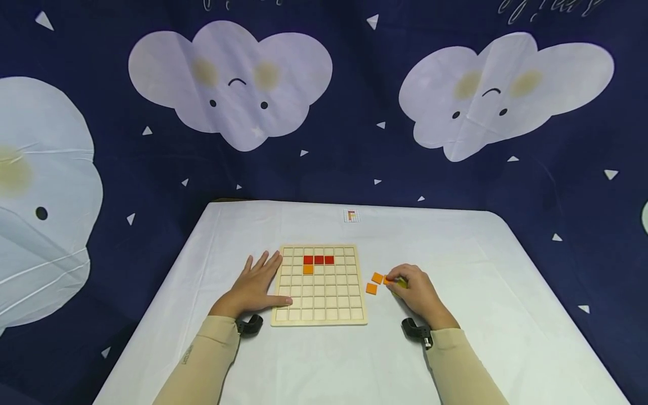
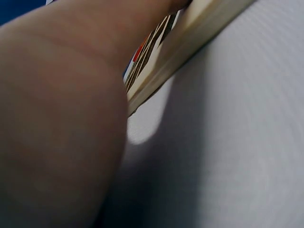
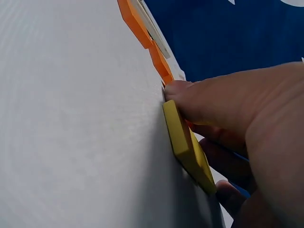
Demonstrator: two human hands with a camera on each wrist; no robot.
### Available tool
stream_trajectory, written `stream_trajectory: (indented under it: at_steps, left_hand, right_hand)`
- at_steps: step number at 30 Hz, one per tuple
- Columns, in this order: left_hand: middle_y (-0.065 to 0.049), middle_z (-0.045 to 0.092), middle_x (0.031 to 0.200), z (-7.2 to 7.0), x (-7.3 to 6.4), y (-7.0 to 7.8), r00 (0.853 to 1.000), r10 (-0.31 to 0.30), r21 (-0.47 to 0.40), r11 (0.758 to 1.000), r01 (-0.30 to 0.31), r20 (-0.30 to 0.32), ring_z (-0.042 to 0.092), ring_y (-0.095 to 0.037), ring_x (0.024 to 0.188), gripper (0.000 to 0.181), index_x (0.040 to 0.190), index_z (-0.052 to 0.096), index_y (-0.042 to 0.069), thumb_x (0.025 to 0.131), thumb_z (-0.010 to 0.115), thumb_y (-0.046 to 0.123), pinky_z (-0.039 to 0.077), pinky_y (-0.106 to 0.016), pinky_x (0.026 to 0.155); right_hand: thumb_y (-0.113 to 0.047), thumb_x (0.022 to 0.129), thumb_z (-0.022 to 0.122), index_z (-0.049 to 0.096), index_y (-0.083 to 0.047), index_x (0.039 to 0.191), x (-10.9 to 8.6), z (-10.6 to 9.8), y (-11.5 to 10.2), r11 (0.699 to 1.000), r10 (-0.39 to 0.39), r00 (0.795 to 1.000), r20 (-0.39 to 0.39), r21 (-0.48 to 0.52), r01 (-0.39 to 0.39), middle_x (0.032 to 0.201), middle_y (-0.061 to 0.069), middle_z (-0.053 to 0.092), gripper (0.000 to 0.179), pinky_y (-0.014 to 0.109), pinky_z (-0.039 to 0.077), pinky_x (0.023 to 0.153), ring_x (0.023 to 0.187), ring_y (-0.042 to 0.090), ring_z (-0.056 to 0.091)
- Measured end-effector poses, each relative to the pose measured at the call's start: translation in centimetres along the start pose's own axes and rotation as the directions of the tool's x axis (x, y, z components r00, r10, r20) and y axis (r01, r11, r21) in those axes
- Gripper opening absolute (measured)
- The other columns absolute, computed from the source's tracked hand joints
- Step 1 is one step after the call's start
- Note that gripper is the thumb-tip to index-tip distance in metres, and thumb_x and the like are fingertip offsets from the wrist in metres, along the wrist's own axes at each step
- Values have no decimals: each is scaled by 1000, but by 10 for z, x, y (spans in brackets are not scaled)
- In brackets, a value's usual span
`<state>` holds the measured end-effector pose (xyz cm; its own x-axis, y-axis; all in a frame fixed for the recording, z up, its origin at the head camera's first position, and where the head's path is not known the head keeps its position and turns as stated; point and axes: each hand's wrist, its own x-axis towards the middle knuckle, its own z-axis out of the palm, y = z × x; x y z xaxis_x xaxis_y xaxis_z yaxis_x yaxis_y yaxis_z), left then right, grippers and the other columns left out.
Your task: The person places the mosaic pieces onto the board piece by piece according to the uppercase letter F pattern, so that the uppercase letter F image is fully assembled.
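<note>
A square wooden grid board lies on the white table. Three red tiles sit side by side in one upper row, and one orange tile lies below the leftmost. My left hand is spread along the board's left edge, its thumb resting on the lower left squares. Right of the board, my right hand pinches an orange tile, mostly hidden by the fingers. Two more orange tiles lie next to it. Yellow pieces lie under the right hand, partly hidden in the head view.
A small card with a coloured grid pattern lies near the table's far edge. Behind the white table hangs a dark blue cloth with clouds and triangles.
</note>
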<state>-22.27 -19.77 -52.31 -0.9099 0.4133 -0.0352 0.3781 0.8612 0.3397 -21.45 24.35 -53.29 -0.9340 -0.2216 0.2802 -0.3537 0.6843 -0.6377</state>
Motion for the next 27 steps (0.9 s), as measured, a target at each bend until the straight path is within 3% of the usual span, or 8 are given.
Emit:
stream_trajectory:
  at_steps: [7, 15, 27]
  left_hand:
    - [-13, 19, 173, 2, 0, -1, 999, 32, -3, 999, -32, -25, 8, -36, 159, 126, 167, 24, 1, 80, 68, 82, -4, -59, 124]
    - [-12, 18, 173, 1, 0, -1, 999, 35, -7, 999, -35, -29, 8, -36, 159, 125, 167, 24, 1, 80, 69, 81, -4, -58, 124]
    - [-9, 17, 174, 1, 0, -1, 999, 31, 1, 1000, -31, -21, 6, -33, 159, 126, 167, 24, 4, 79, 68, 83, -5, -56, 125]
  right_hand:
    - [-4, 89, 86, 79, -12, 97, 0, 1, -3, 1000, -7, 1000, -18, 27, 8, 107, 0, 73, 13, 50, 52, 99, 108, 27, 65]
    - [-3, 90, 84, 79, -11, 97, 0, 4, -5, 999, 29, 999, -41, 47, -27, 107, 1, 72, 12, 49, 53, 99, 107, 25, 67]
    - [-2, 90, 84, 79, -11, 96, 0, 6, -7, 998, 14, 998, -68, 62, -10, 106, 1, 72, 12, 49, 53, 99, 105, 24, 67]
